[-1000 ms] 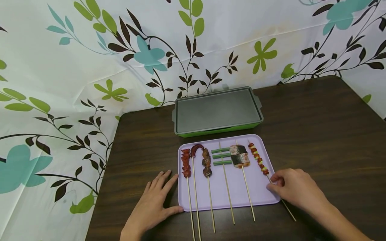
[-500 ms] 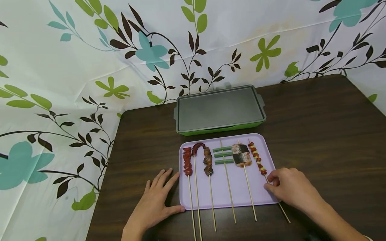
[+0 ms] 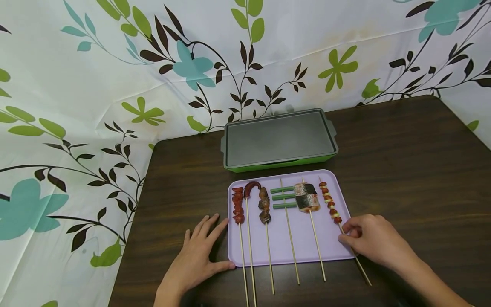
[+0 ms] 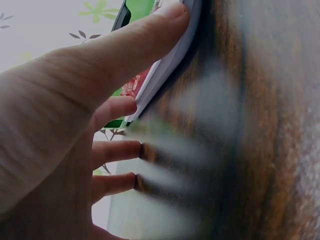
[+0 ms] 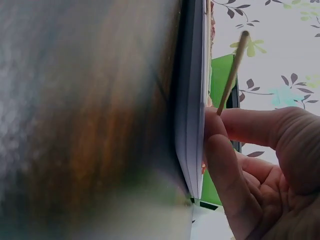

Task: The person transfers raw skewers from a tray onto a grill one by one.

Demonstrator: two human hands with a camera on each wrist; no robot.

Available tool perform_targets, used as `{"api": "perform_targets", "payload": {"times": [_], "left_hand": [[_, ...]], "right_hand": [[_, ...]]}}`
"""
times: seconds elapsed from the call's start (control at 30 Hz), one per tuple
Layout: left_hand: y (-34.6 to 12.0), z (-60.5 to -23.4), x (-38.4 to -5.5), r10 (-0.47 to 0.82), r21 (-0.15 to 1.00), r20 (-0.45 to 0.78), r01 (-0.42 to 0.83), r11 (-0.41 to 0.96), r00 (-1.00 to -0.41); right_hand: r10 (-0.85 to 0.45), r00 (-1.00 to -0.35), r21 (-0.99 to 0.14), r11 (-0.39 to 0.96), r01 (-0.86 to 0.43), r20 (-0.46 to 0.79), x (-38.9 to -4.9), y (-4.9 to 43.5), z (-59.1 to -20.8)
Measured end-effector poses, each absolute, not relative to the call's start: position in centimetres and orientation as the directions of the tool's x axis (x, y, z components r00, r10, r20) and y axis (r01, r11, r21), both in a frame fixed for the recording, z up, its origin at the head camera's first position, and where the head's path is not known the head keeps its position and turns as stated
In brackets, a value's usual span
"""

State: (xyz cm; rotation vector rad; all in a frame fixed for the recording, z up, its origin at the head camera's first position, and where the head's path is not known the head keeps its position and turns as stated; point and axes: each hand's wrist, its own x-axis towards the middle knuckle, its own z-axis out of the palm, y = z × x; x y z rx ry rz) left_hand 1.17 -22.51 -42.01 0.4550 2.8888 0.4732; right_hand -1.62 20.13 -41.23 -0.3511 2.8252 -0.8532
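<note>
A lilac tray [image 3: 276,245] carries a row of skewers. At its right side, my right hand [image 3: 377,238] pinches the bamboo stick of a skewer of small red and pale green pieces [image 3: 330,204]. In the right wrist view, that stick [image 5: 233,72] pokes out past the thumb and finger, close over the tray's rim [image 5: 190,115]. My left hand [image 3: 195,260] lies spread on the table left of the tray, thumb at its near left corner. The left wrist view shows the thumb [image 4: 135,45] along the tray's edge and the fingertips down on the wood.
Other skewers on the tray hold red pieces [image 3: 238,207], a curled tentacle [image 3: 251,186], browned chunks [image 3: 264,204], green stalks [image 3: 284,197] and a dark-banded fish-like piece [image 3: 307,197]. Their sticks overhang the near edge. Behind stands a green-sided griddle [image 3: 280,138] against a leaf-patterned cloth [image 3: 215,51].
The right hand has shifted the pinched skewer slightly: its stick end swung left, then the whole skewer edged right. The left hand stays in place. The view has shifted slightly.
</note>
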Motion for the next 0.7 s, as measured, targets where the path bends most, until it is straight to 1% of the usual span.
{"api": "perform_targets", "payload": {"times": [0.13,0.27,0.53,0.7], "left_hand": [[-22.5,-42.0,1.1,0.325,0.343,-0.123,0.267,0.900,-0.938],[-22.4,-41.9,1.0,0.320,0.353,-0.147,0.253,0.901,-0.936],[-22.5,-41.7,1.0,0.315,0.345,-0.158,0.246,0.906,-0.936],[-22.4,-41.6,0.9,0.311,0.349,-0.178,0.236,0.907,-0.934]], "right_hand": [[-0.284,-0.954,-0.577,0.797,-0.180,-0.094,-1.6,20.5,-41.0],[-0.289,-0.950,-0.601,0.782,-0.163,-0.119,-1.4,21.1,-40.7],[-0.304,-0.926,-0.688,0.722,-0.072,-0.222,-0.9,22.2,-39.3],[-0.316,-0.922,-0.698,0.712,-0.076,-0.223,-1.0,22.6,-37.9]]}}
